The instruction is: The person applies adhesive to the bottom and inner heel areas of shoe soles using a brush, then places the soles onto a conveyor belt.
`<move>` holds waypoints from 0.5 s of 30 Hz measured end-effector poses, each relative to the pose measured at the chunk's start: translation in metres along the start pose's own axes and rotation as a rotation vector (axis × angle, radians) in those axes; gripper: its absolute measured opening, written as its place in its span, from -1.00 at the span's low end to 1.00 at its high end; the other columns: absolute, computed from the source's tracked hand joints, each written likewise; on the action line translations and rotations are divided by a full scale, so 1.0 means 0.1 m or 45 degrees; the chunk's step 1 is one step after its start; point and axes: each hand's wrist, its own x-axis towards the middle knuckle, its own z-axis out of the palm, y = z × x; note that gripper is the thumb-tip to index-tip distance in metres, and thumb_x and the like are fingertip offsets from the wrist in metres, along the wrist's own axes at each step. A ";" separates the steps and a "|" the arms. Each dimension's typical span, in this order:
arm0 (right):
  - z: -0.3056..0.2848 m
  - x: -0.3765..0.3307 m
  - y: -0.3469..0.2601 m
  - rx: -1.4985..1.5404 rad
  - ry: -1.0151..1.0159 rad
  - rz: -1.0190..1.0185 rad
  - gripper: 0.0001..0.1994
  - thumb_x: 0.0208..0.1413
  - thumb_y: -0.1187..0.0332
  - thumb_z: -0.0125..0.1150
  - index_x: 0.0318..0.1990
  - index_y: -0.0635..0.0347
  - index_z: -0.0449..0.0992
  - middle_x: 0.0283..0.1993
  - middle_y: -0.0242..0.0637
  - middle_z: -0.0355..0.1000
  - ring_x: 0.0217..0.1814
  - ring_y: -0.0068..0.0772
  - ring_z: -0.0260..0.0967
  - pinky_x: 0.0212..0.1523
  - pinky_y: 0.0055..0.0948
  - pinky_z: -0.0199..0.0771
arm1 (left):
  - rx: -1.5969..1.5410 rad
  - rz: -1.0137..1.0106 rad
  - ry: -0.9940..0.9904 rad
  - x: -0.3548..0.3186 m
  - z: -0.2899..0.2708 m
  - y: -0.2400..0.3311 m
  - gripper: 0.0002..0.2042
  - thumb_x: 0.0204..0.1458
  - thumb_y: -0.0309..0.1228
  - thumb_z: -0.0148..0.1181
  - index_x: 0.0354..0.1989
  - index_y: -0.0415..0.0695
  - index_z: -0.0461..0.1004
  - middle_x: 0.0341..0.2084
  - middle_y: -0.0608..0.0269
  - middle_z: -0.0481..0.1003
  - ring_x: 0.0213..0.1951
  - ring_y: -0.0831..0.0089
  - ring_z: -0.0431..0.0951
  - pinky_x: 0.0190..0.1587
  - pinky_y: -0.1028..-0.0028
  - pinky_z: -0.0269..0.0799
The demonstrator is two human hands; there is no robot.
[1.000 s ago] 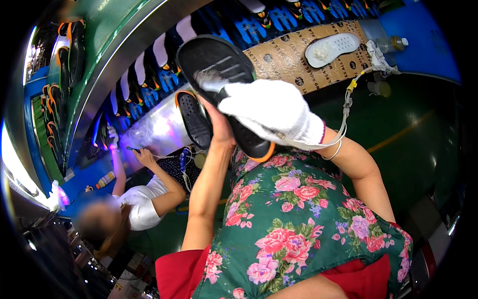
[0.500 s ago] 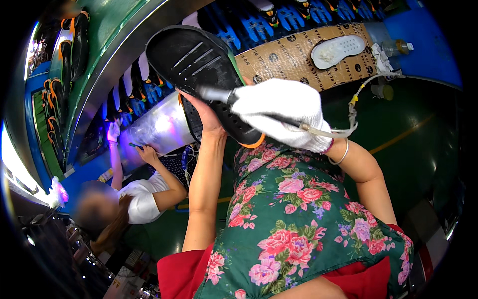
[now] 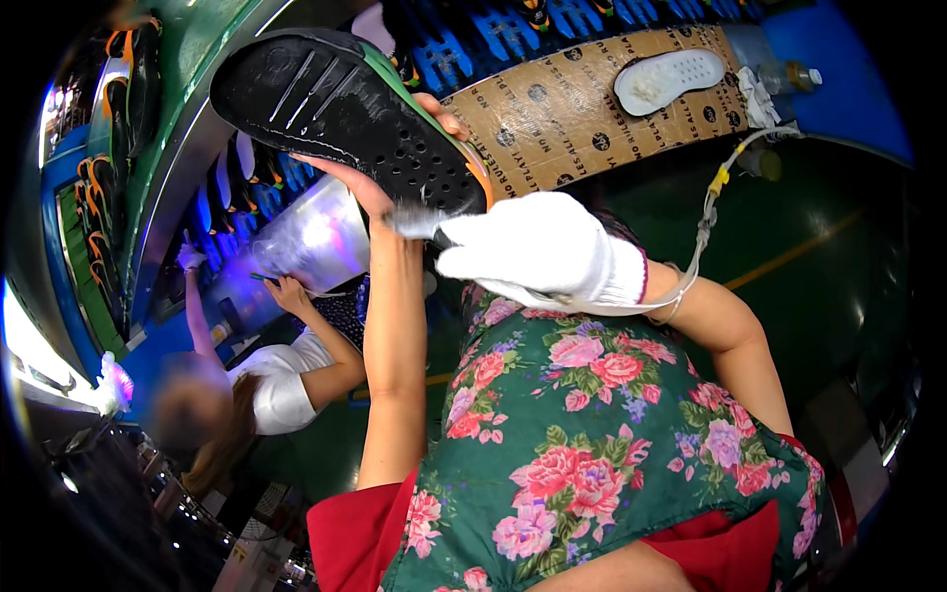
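Observation:
My bare left hand (image 3: 357, 185) is closed round a black shoe sole (image 3: 326, 109) from beneath, fingertips showing at its far right side. The sole has three slots in its broad end, many small holes toward the narrow end, and a green and orange edge. My right hand (image 3: 547, 252), in a white knitted glove, grips a brush fed by a thin clear tube (image 3: 702, 237). The brush's blurred bristle head (image 3: 414, 221) is by the sole's near edge, close to my left wrist; whether it touches cannot be told. The brush handle is mostly hidden by the glove.
A pale insole-shaped piece (image 3: 669, 83) lies on a printed brown cardboard sheet (image 3: 592, 109). Beyond runs a rack of blue holders (image 3: 493, 35) with shoe parts. A clear bottle (image 3: 789, 76) and white cloth (image 3: 758, 99) are at right. A co-worker (image 3: 281, 390) works at the left.
The sole has shifted left and upward and turned a little. The brush has gone from over the sole's middle to its near edge, and my right hand has come slightly nearer.

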 end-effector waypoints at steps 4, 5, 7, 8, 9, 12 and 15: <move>-0.13 0.13 0.04 0.165 0.255 0.147 -0.76 -0.01 0.46 0.42 -0.14 0.04 0.70 -0.14 -0.18 0.63 -0.20 -0.19 0.62 -0.21 -0.34 0.62 | 0.006 0.058 -0.074 0.02 -0.01 0.03 0.25 -0.31 0.75 -0.43 0.09 -0.29 0.42 -0.17 -0.09 0.53 -0.22 -0.02 0.57 -0.14 0.02 0.54; -0.12 0.11 0.08 0.065 0.271 0.173 -0.76 -0.02 0.48 0.42 -0.15 0.05 0.70 -0.13 -0.17 0.63 -0.19 -0.19 0.62 -0.20 -0.34 0.62 | 0.031 0.059 -0.051 0.04 -0.02 0.06 0.25 -0.32 0.75 -0.43 0.10 -0.29 0.41 -0.18 -0.09 0.53 -0.22 -0.02 0.57 -0.14 0.03 0.54; -0.01 0.04 0.05 -0.023 0.174 0.088 -0.76 -0.02 0.48 0.42 -0.15 0.05 0.70 -0.12 -0.18 0.63 -0.18 -0.19 0.62 -0.19 -0.34 0.62 | 0.010 0.094 -0.066 0.10 0.03 0.07 0.26 -0.34 0.76 -0.44 0.13 -0.27 0.38 -0.17 -0.09 0.53 -0.23 0.00 0.59 -0.16 0.06 0.58; 0.01 0.02 0.03 -0.067 0.123 0.042 -0.76 -0.02 0.48 0.42 -0.14 0.06 0.70 -0.12 -0.18 0.64 -0.18 -0.19 0.62 -0.18 -0.35 0.62 | 0.024 0.070 -0.074 0.11 0.07 0.08 0.26 -0.35 0.76 -0.44 0.14 -0.27 0.38 -0.17 -0.09 0.53 -0.23 0.00 0.59 -0.17 0.06 0.59; -0.03 0.02 0.02 0.077 0.069 0.066 -0.76 -0.02 0.48 0.43 -0.14 0.06 0.70 -0.14 -0.21 0.64 -0.17 -0.21 0.62 -0.16 -0.37 0.62 | 0.038 0.047 -0.081 0.10 0.11 0.10 0.27 -0.35 0.77 -0.44 0.15 -0.26 0.37 -0.17 -0.09 0.53 -0.24 0.01 0.60 -0.18 0.07 0.60; -0.11 0.09 0.04 0.362 0.147 0.187 -0.77 0.03 0.37 0.39 -0.11 -0.01 0.68 -0.22 -0.26 0.62 -0.21 -0.22 0.60 -0.18 -0.33 0.60 | 0.203 -0.025 -0.150 0.10 -0.03 0.17 0.26 -0.35 0.76 -0.40 0.14 -0.27 0.37 -0.15 -0.09 0.51 -0.24 0.06 0.60 -0.20 0.09 0.60; -0.11 0.08 0.11 0.062 0.234 0.136 -0.75 0.03 0.41 0.37 -0.09 0.01 0.68 -0.19 -0.25 0.62 -0.19 -0.22 0.60 -0.20 -0.32 0.60 | 0.132 -0.085 -0.233 0.12 0.07 0.19 0.26 -0.33 0.76 -0.34 0.13 -0.31 0.38 -0.14 -0.05 0.50 -0.24 0.09 0.55 -0.14 0.07 0.52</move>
